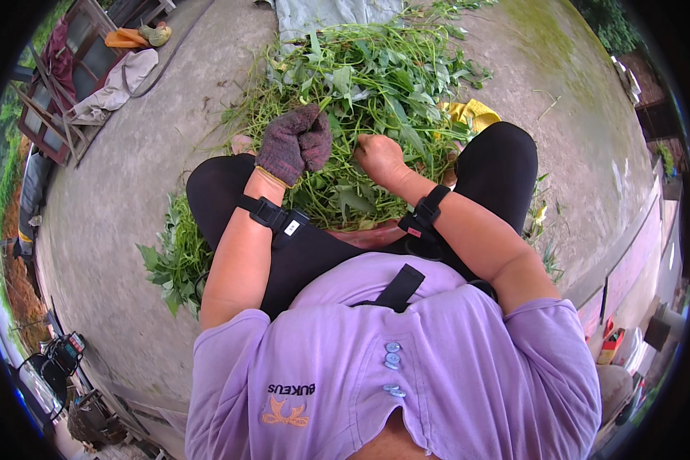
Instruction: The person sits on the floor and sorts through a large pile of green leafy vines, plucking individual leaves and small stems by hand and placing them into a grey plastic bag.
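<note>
A large heap of green leafy vines and stems (379,86) lies before me and between my knees, partly over a grey-white sheet (333,17). My left hand (295,144), in a dark purple knitted glove, is closed on a green stem whose end shows at the top of the fist. My bare right hand (379,158) is a short way to the right, low over the heap, with its fingers curled; thin stems lie at its fingertips, and whether it grips one cannot be told. Beside my left thigh lies a bundle of leafy stems (178,253).
A yellow cloth or sack (474,113) lies by my right knee. On the concrete ground (115,230) at the upper left are wooden frames with glass (86,52), a pale cloth (118,83) and an orange item (125,38). Loose plant scraps lie at the right.
</note>
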### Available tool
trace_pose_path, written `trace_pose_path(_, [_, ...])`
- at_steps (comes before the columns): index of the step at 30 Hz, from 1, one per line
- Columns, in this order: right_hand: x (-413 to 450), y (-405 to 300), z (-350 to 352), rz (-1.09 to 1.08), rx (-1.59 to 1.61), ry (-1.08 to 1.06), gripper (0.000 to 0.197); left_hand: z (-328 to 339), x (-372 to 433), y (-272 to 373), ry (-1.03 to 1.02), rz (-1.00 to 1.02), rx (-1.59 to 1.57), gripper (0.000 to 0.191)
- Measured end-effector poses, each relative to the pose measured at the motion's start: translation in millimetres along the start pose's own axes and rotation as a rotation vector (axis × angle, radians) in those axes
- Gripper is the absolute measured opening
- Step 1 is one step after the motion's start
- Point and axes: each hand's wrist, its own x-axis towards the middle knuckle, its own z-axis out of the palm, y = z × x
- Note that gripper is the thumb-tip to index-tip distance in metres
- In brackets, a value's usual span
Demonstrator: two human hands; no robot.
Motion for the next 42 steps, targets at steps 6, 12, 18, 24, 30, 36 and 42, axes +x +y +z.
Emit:
trace_pose_path(6, [3, 7, 17, -0.054, -0.056, 0.102, 0.019, 0, 6, -6, 0.003, -0.004, -0.041, 0.030])
trace_pose_path(12, [13, 17, 0, 0.353, -0.078, -0.319, 0.021, -9, 0, 2, -0.088, 0.036, -0.157, 0.030])
trace_pose_path(18, [17, 54, 7, 0.198, 0.190, -0.105, 0.026, -31, 7, 9, 0.170, 0.253, -0.250, 0.029])
trace_pose_path(24, [16, 3, -14, -0.167, 0.292, 0.095, 0.044, -28, 20, -10, 0.309, 0.237, -0.222, 0.017])
trace_pose_path(30, [10, -19, 7, 0.039, 0.919, -0.371, 0.054, -38, 31, -22, 0.275, 0.317, -0.247, 0.020])
trace_pose_path(36, [18, -29, -19, 0.226, 1.252, -0.591, 0.027, -24, 24, -14, 0.264, 0.406, -0.277, 0.019])
trace_pose_path(42, [42, -45, -22, 0.182, 1.418, -0.872, 0.022, -19, 10, 8, 0.182, 0.193, -0.159, 0.028])
